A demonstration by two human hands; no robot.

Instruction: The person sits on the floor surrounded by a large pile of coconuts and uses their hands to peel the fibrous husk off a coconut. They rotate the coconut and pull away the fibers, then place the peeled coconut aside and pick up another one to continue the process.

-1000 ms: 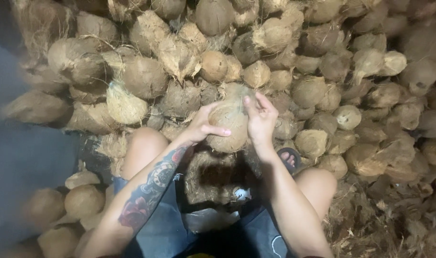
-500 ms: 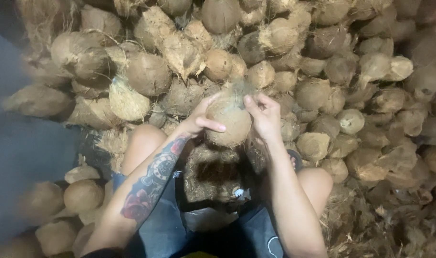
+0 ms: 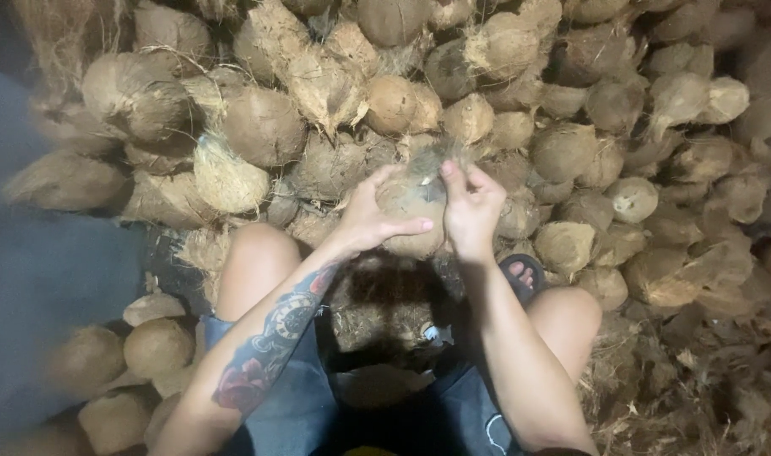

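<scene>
Coconut (image 3: 412, 215) (round, brown, partly husked) sits raised above the person's knees, just in front of the heaped coconut pile (image 3: 503, 110). Left hand (image 3: 370, 215) cups its side in a closed grip, thumb across the shell. Right hand (image 3: 472, 207) pinches the fibre tuft (image 3: 440, 160) at its top.

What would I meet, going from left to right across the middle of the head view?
Blue wall → left knee → left hand → held coconut → right hand → sandaled foot → coconut pile.
</scene>
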